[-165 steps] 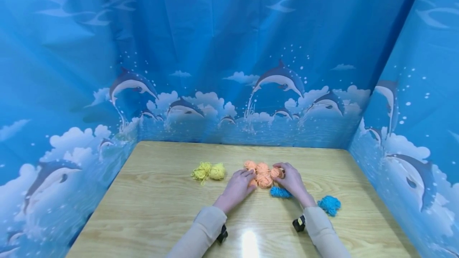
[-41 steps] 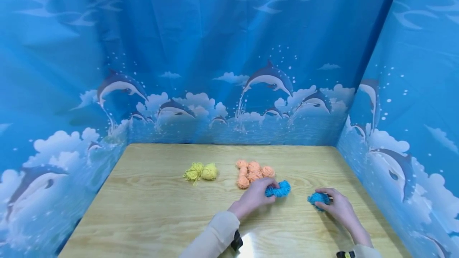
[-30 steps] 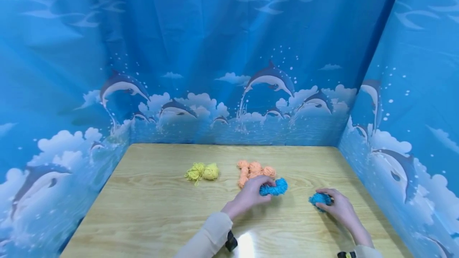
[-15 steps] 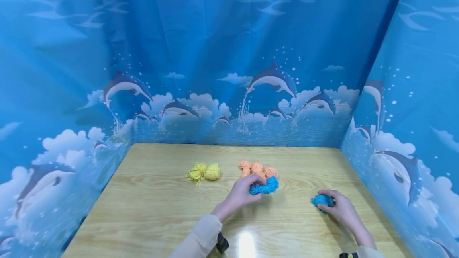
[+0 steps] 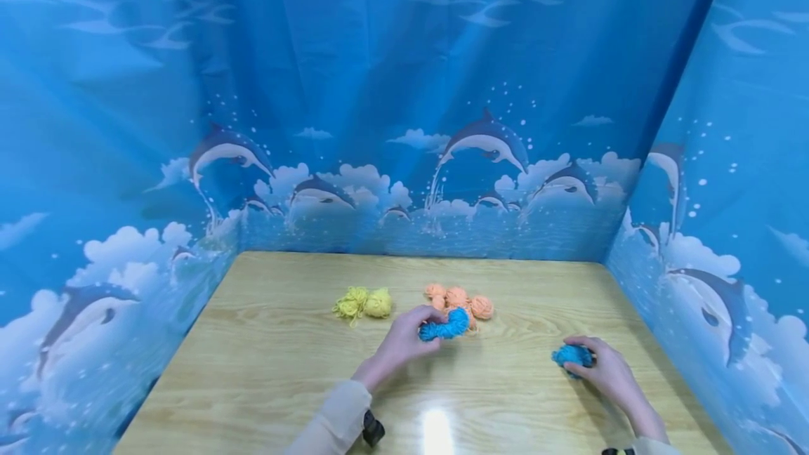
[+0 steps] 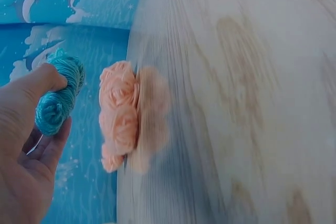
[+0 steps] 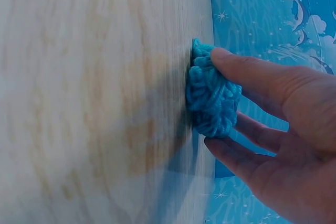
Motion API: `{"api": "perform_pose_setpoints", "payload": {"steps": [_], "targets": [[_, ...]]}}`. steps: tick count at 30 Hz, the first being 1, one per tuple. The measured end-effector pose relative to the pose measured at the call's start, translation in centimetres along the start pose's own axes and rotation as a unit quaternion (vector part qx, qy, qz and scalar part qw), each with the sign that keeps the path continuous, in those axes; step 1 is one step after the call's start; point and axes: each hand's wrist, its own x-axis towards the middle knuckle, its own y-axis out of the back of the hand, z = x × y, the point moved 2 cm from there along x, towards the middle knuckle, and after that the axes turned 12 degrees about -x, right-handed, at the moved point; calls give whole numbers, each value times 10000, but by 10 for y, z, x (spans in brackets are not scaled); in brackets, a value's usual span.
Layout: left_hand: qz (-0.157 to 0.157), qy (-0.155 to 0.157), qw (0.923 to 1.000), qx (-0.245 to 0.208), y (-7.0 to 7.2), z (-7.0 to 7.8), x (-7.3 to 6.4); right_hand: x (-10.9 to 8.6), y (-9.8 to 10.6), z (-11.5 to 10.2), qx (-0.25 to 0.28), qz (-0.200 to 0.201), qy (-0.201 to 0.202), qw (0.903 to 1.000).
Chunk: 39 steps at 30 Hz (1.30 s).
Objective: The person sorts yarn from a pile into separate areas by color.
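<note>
My left hand (image 5: 404,339) pinches a long twisted blue yarn skein (image 5: 446,326) between thumb and fingers. In the left wrist view that skein (image 6: 62,92) is held up off the table, apart from the orange yarn balls (image 6: 121,109). At the right, my right hand (image 5: 605,369) grips a rounder bundle of blue yarn (image 5: 571,357). The right wrist view has this bundle (image 7: 212,95) against the tabletop, with the thumb on one side and fingers on the other. Seen from the head, the held skein partly covers the cluster of orange yarn balls (image 5: 456,296).
Two yellow yarn balls (image 5: 378,302) lie left of the orange cluster, the left one looser with stray strands. The wooden table (image 5: 284,371) is bordered by a blue dolphin-print curtain (image 5: 379,125) at the back and sides.
Earlier both hands were at the orange balls; then each took hold of blue yarn. Over the last second, my left hand has carried its skein leftward, in front of the orange cluster. The right hand stays put.
</note>
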Motion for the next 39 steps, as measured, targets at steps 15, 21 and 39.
{"api": "perform_pose_setpoints", "payload": {"steps": [15, 21, 39], "targets": [[351, -1, 9992, 208, 32, -8, -21, 1, 4, -1, 22, -224, -81, 9997], [462, 48, 9986, 268, 44, -10, -25, 2, 3, -1, 37, -257, -81, 9996], [578, 133, 9980, 236, 67, -24, -51, 2, 3, 0, -18, -187, 27, 9998]]}}
